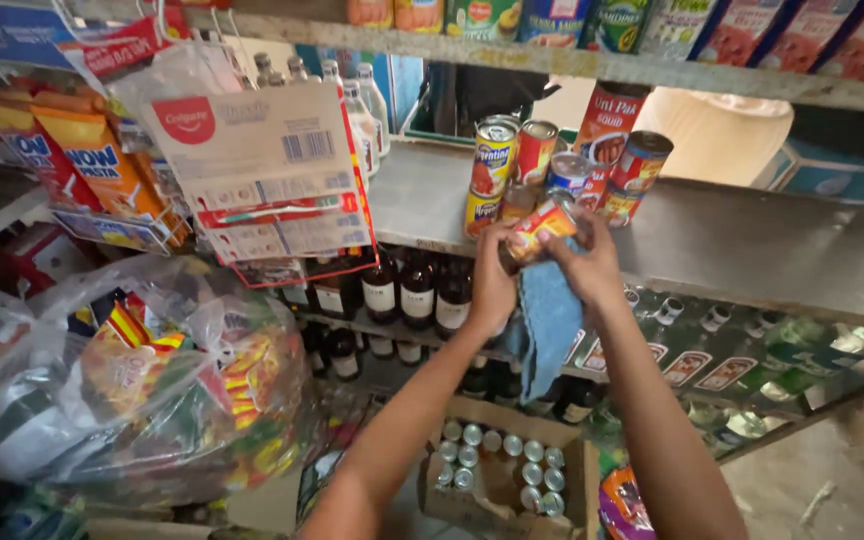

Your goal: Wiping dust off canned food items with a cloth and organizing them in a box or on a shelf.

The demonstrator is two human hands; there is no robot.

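My left hand [493, 275] and my right hand [588, 268] are raised at the front edge of a grey shelf [752, 250]. Between them they hold a small tin can [544, 226] with a red and yellow label, tilted on its side. A blue cloth [550, 320] hangs down from my hands under the can; which hand grips it I cannot tell. Just behind the can stands a cluster of stacked tin cans [552, 170] with red and yellow labels.
A clear plastic bag [132, 370] full of colourful packets bulges at the left. White cartons [262, 170] hang above it. Dark bottles [402, 290] line the shelf below. A cardboard box [502, 470] of small cans sits on the floor. More tins fill the top shelf [572, 60].
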